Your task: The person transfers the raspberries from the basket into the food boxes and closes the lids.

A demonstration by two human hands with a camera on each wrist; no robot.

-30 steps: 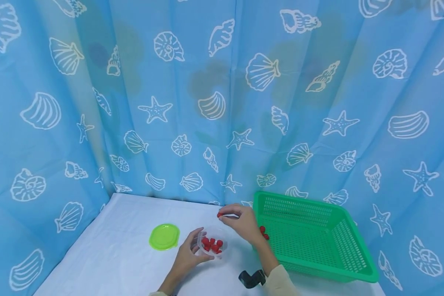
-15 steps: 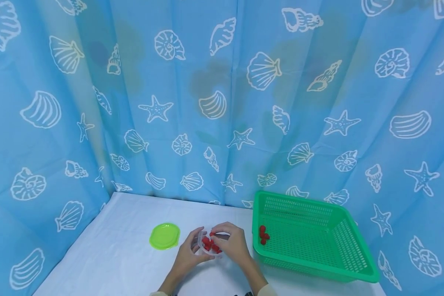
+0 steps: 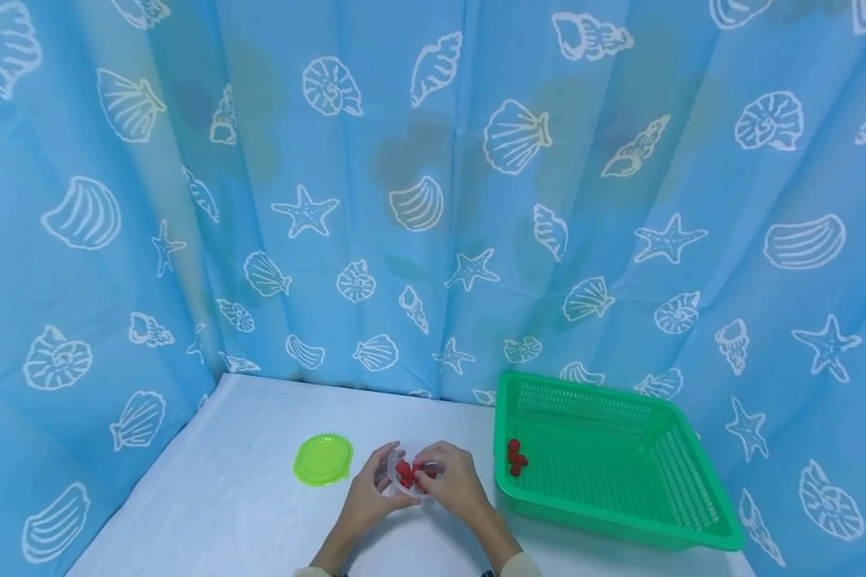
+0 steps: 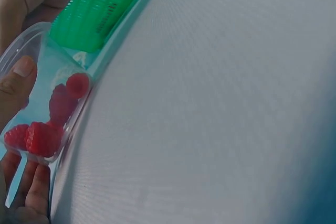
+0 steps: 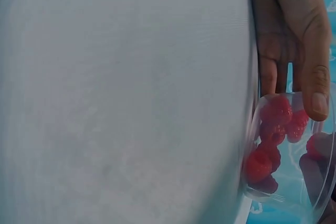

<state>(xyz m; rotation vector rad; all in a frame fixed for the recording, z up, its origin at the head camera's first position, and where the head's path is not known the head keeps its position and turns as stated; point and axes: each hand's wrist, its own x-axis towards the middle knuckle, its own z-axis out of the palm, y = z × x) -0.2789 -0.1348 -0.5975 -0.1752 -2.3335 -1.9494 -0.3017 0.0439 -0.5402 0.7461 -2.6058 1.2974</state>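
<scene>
My left hand (image 3: pixel 368 493) grips a small clear plastic container (image 4: pixel 44 90) by its side, thumb on the rim and fingers underneath. Several red raspberries (image 5: pixel 270 137) lie in the bottom of it. My right hand (image 3: pixel 456 485) reaches over the rim from the right, its fingertips inside the container. In the right wrist view, a raspberry (image 5: pixel 317 145) shows at those fingertips, seen partly through the clear wall. From the head view, the right hand hides part of the container and its raspberries.
A green perforated basket (image 3: pixel 606 517) stands on the right, with several raspberries (image 3: pixel 515 458) at its left end. The lime-green lid (image 3: pixel 322 460) lies on the white table (image 3: pixel 238 481) left of the hands. A blue shell-print curtain (image 3: pixel 375 144) hangs behind.
My right hand has come from above and beyond the container, carrying a raspberry, down into it. The left hand and container stay nearly in place. The basket's raspberries are no longer covered by the forearm.
</scene>
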